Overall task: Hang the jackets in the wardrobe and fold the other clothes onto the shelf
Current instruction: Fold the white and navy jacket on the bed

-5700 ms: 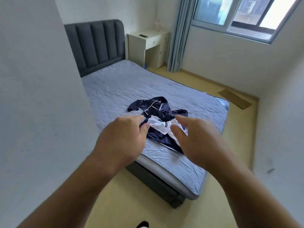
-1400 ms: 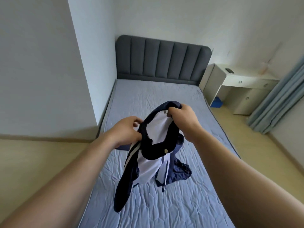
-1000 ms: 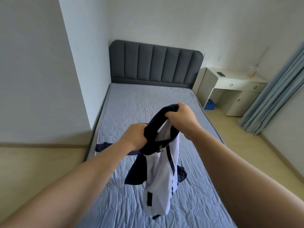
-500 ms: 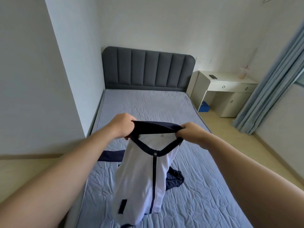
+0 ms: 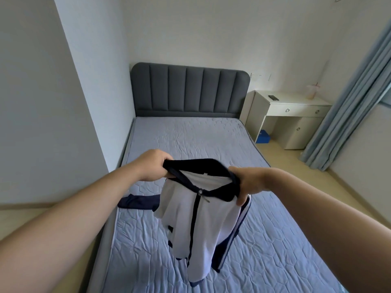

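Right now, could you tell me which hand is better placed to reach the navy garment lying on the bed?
Probably left. The navy garment lies at the left edge of the bed, below the left hand; the right hand grips the jacket collar on the far side.

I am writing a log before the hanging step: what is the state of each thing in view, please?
jacket, zipped up, hanging from its collar above the bed.
left hand, grips the collar.
right hand, grips the collar.
navy cloth, lying on the bed edge.
desk drawer, closed.
desk cabinet door, closed.
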